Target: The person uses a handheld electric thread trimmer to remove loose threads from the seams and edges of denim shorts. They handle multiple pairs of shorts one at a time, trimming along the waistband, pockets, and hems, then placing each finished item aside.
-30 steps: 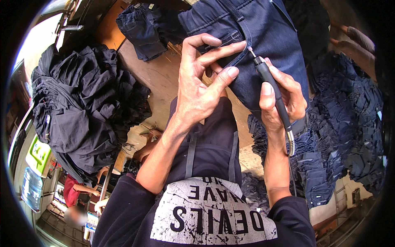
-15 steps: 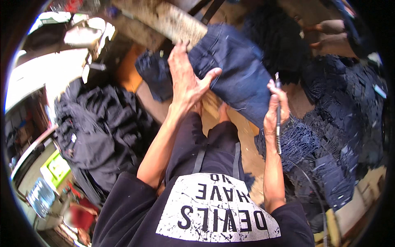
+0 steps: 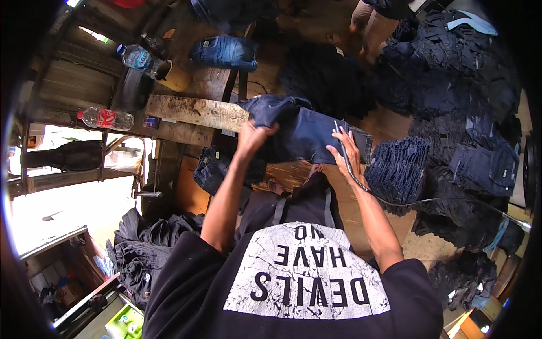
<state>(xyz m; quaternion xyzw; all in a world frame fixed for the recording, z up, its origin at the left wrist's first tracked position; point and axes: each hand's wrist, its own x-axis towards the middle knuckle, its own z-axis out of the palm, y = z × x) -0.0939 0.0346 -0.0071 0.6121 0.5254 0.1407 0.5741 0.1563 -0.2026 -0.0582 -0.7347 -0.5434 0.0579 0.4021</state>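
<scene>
A pair of dark blue denim trousers (image 3: 307, 134) lies stretched across a wooden board (image 3: 195, 112) in front of me. At its left end, my left hand (image 3: 255, 137) is closed in a fist on the bunched cloth, beside the board. On the right part of the garment rests my right hand (image 3: 347, 151), fingers partly spread over the fabric. A slim pen-shaped tool (image 3: 341, 142) sits between its fingers. The tool's dark cord (image 3: 415, 200) runs along my forearm and off to the right.
Stacked dark garments (image 3: 398, 169) and more heaps (image 3: 451, 107) fill the right side. Black cloth (image 3: 141, 248) is piled at lower left. Folded blue jeans (image 3: 224, 52), a yellow mug (image 3: 172, 76) and two plastic bottles (image 3: 138, 59) stand beyond the board. Another person's legs (image 3: 370, 25) show at the top.
My view has shifted, showing more of the bench at left. My left hand has gone from thumb spread to closed on the cloth. My right hand has come onto the trousers with the tool.
</scene>
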